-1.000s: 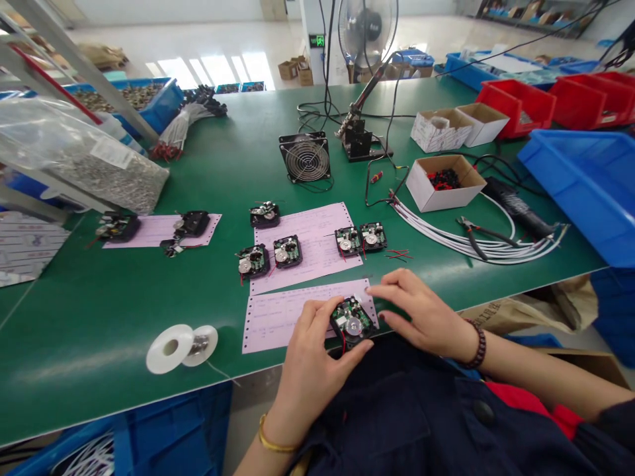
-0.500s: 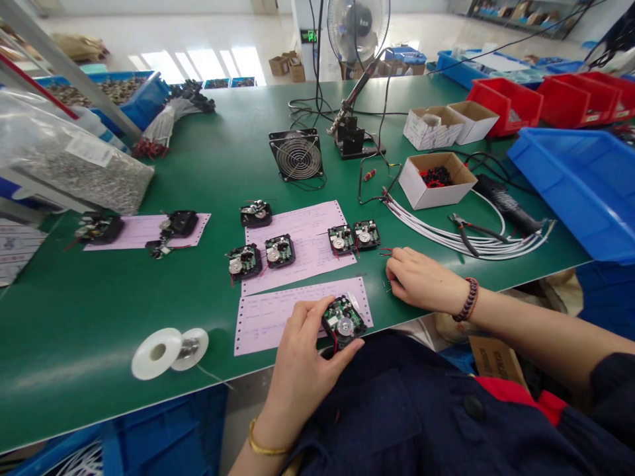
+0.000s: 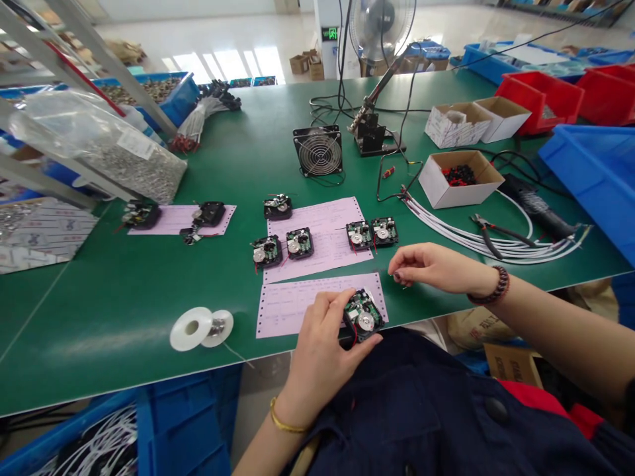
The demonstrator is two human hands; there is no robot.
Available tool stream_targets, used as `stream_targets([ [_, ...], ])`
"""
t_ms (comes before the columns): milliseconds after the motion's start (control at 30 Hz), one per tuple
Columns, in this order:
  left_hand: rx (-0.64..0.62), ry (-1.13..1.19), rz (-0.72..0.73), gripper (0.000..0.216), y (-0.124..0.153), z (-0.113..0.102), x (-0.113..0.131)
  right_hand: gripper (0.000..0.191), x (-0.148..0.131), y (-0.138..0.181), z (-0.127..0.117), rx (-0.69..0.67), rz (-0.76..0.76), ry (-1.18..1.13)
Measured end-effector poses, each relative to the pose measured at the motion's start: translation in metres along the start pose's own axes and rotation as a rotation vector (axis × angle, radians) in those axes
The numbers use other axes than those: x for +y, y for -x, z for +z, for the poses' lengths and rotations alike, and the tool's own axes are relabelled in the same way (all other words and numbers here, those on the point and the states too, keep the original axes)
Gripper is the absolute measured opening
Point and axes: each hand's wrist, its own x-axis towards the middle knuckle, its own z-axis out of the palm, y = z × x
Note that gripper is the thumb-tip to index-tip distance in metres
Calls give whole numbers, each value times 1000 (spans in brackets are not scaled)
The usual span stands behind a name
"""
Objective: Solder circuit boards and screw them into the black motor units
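Observation:
My left hand [image 3: 325, 340] grips a small black square housing with a green circuit board and a round silver disc [image 3: 364, 316], thumb below and fingers above, tilted at the table's front edge. A red wire hangs from it. To its right, my right hand [image 3: 434, 270] is just over the green tabletop, fingertips pinched together; what lies between them is too small to make out. Similar housings rest on pink paper sheets [image 3: 317, 291], among them a pair [image 3: 358, 235] beyond my right hand and one [image 3: 299, 244] farther left.
A solder spool [image 3: 191, 328] lies front left. Nippers [image 3: 489, 235] and white cables [image 3: 446, 231] lie to the right, near a white box [image 3: 459, 185] of red and black parts. Behind stand a small square fan [image 3: 320, 152], a soldering-iron stand [image 3: 372, 132] and red bins [image 3: 540, 99].
The view has swung left, so everything sits farther right. My right fingers have curled in over the tabletop, and the red wires seen at their tips no longer show. My left hand keeps its hold.

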Motion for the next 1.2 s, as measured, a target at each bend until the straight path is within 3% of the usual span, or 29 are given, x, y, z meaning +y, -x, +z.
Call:
stream_targets([
  [133, 5, -1, 31, 67, 0, 0, 2, 20, -8, 1, 15, -102, -50, -194],
  [300, 62, -7, 72, 67, 0, -1, 4, 20, -11, 0, 41, -56, -167, -175],
  [467, 98, 0, 91, 67, 1, -1, 5, 28, -2, -1, 57, -29, -142, -247],
  [733, 99, -14, 104, 67, 0, 1, 4, 20, -3, 3, 67, 84, -165, -169],
  [1200, 109, -110, 154, 64, 1, 3, 4, 3, -11, 4, 75, 137, -207, -70],
])
